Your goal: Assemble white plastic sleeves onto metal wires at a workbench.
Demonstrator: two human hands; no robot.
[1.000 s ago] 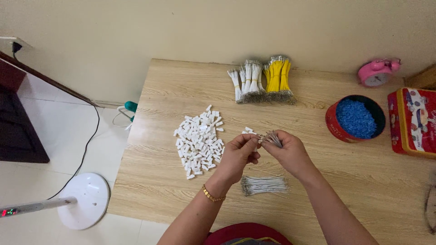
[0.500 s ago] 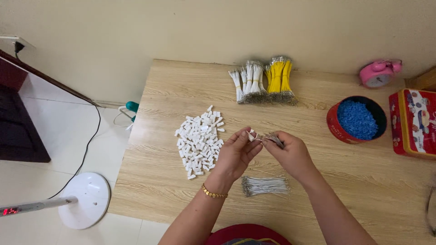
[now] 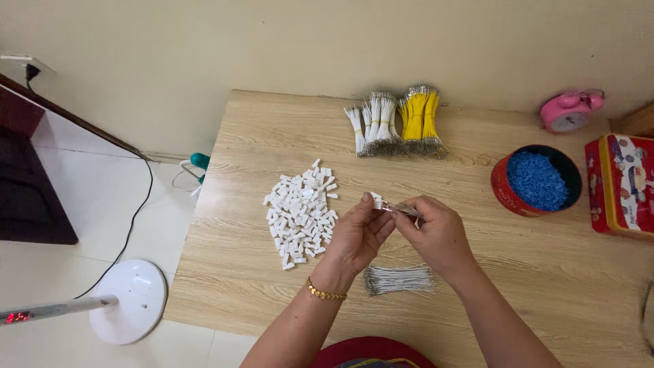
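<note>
Hands meet: my left hand (image 3: 355,235) pinches a white clip (image 3: 377,200), right hand (image 3: 436,232) grips wires (image 3: 403,208); I judge a loose pinch could drop it.

Cream wall (image 3: 204,48), white tiled floor (image 3: 82,211)

Red tin (image 3: 623,184) – cut by right edge; fan base (image 3: 129,300) pole cropped.

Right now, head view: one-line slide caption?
Both hands, left hand and right hand, hold a small white connector beside white connector pile.
</note>
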